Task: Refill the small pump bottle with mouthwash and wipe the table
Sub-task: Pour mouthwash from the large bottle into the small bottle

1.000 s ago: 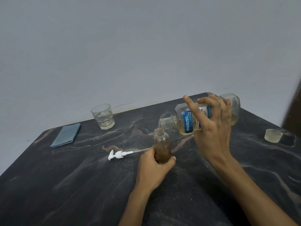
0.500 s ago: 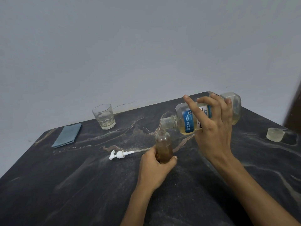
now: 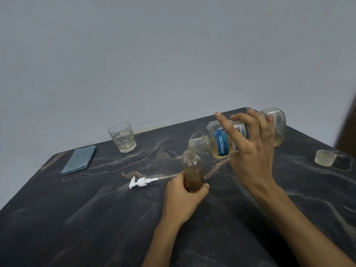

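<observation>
The left hand (image 3: 183,197) curls round the lower half of the small pump bottle (image 3: 193,173), which stands upright on the dark worktop (image 3: 77,218). The right hand (image 3: 250,151) grips the mouthwash bottle (image 3: 221,143) — index finger lifted straight, the rest wrapped — tipped with its mouth just above the small bottle's neck.

On the table (image 3: 77,218), cloth (image 3: 79,159) far left, glass (image 3: 122,137) behind, pump head (image 3: 139,182) left of small bottle (image 3: 193,173), cap (image 3: 325,157) far right.
</observation>
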